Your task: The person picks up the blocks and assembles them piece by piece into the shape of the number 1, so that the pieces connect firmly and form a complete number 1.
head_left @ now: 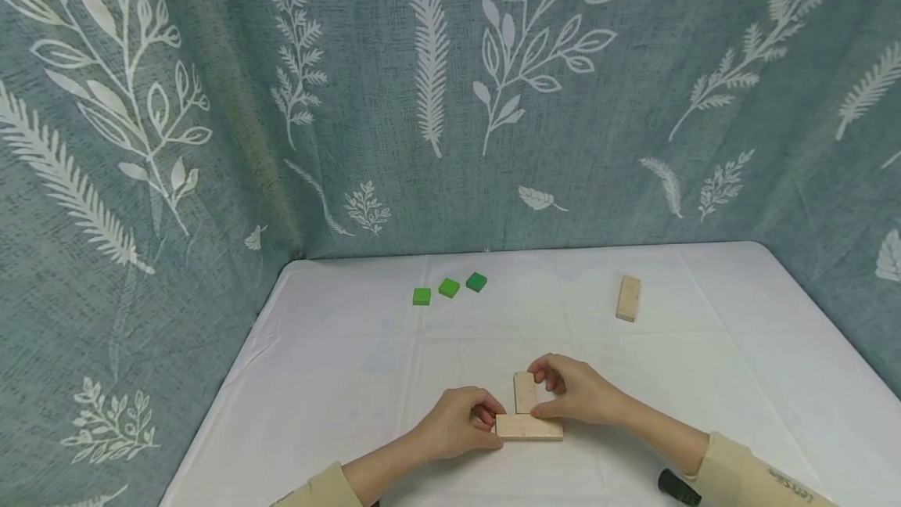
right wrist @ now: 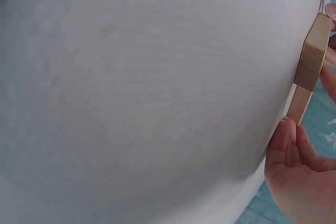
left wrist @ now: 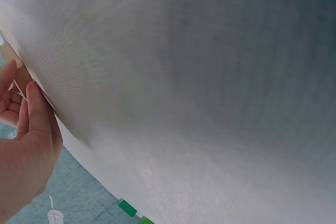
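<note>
A plain wooden block [head_left: 529,428] lies crosswise at the near middle of the table in the head view. My left hand [head_left: 461,421] pinches its left end, thumb in front and fingertips behind. A second wooden block [head_left: 524,393] points away from me, its near end against the far side of the crosswise one. On its right side, my right hand [head_left: 580,393] holds it between thumb and fingertips, the thumb close to the crosswise block. The right wrist view shows the right hand [right wrist: 296,171] at the blocks; the left hand [left wrist: 34,140] appears in the left wrist view.
Farther back stand three small green blocks [head_left: 449,288], set in a loose row. Another wooden block [head_left: 629,298] lies at the back right. White cloth [head_left: 317,382] covers the table, with a leaf-patterned curtain [head_left: 457,100] behind it.
</note>
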